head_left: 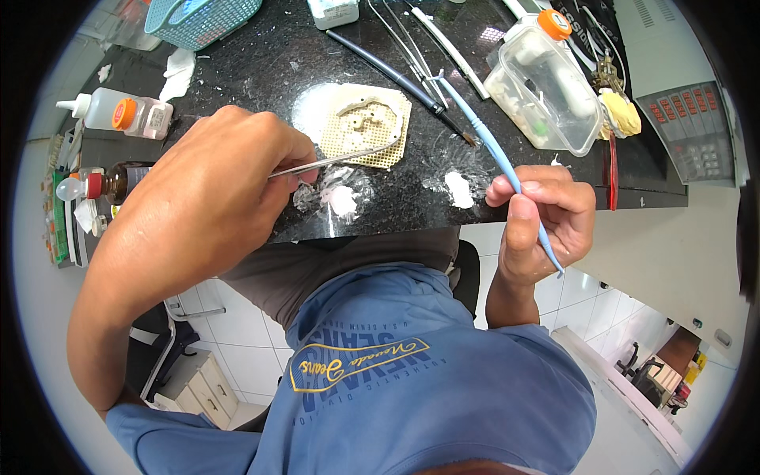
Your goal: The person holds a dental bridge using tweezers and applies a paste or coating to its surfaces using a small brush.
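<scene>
My left hand (210, 190) is closed around a slim metal tool (336, 159) that looks like tweezers. Its far tip reaches the right part of a cream perforated tray (340, 138), and a tiny piece seems to sit at that tip. A pale horseshoe-shaped dental piece (366, 117) lies on the tray. In my right hand (554, 210), pinched between thumb and fingers, is a light blue double-ended dental hand instrument (491, 146). It slants up and left, its upper hooked end over the counter. White paste patches (458, 190) and pinkish paste (340, 200) lie near the front edge.
On the black counter (269, 47) lie a brush (396, 77), long tweezers (405, 43) and a white stick (451, 54). A clear plastic container (546, 95) stands right; a dropper bottle (119, 113) and brown bottle (125, 180) stand left. A teal basket (198, 20) is at the back.
</scene>
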Motion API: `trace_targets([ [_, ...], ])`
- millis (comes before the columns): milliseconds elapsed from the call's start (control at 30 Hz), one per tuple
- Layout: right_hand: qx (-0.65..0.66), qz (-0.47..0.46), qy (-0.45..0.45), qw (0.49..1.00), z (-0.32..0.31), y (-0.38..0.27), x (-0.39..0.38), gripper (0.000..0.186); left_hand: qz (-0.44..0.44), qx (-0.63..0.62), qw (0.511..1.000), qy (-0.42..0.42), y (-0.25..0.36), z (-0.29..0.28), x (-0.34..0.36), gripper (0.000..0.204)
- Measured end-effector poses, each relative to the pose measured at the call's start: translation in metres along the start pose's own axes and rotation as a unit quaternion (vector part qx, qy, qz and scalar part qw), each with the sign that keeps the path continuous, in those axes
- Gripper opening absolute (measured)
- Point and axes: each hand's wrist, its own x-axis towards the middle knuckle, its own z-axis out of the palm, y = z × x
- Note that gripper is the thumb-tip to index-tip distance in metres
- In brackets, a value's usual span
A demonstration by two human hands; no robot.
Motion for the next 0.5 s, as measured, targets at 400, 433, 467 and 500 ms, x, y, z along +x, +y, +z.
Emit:
trace_targets([
  [400, 0.006, 0.014, 0.009, 1.000, 0.0016, -0.0010, -0.0011, 0.015, 0.019, 0.040, 0.999, 0.025, -0.0013, -0.0010, -0.0053, 0.025],
  [433, 0.005, 0.014, 0.010, 1.000, 0.0012, -0.0010, -0.0011, 0.015, 0.023, 0.035, 0.998, 0.041, -0.0015, -0.0005, -0.0058, 0.026],
  [467, 0.005, 0.012, 0.008, 1.000, 0.0008, -0.0008, -0.0009, 0.015, 0.024, 0.035, 0.998, 0.040, -0.0014, -0.0007, -0.0061, 0.026],
  [500, 0.004, 0.010, 0.006, 1.000, 0.0005, -0.0005, -0.0005, 0.015, 0.035, 0.025, 0.998, 0.042, -0.0013, -0.0016, -0.0064, 0.026],
])
